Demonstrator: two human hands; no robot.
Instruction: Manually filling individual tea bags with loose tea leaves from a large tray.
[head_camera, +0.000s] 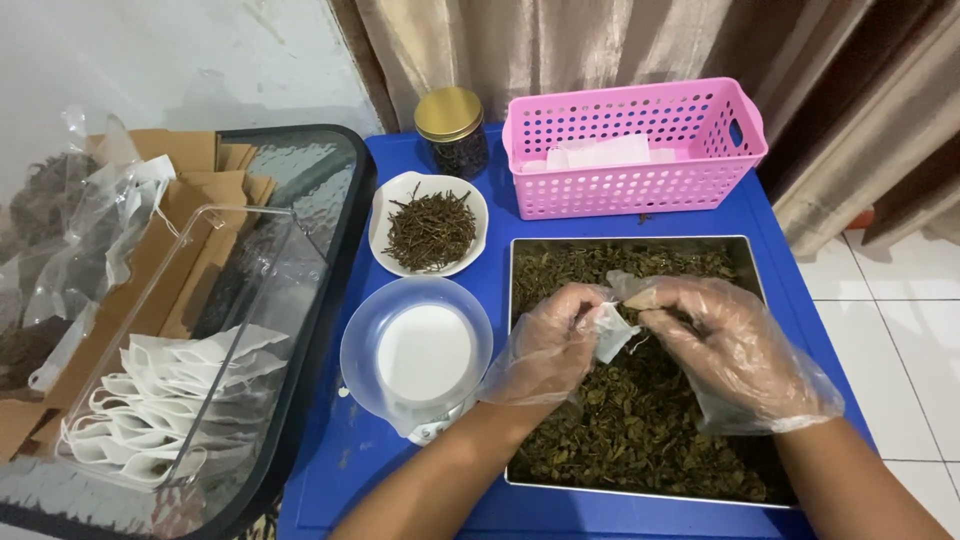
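Both hands wear clear plastic gloves and meet over a metal tray (515, 300) filled with dried green-brown leaves (620, 420). My left hand (545, 345) pinches a small white empty filter bag (610, 335) at its side. My right hand (730, 345) grips the bag's top edge from the right. The bag hangs just above the leaves.
On the blue table (350, 460) stand a white bowl of dark dried twigs (430, 225), a clear bowl on a small scale (415, 355), a gold-lidded jar (452, 130) and a pink basket (640, 150) holding white bags. At left, a clear box (215, 310) holds several white filter bags, beside brown pouches.
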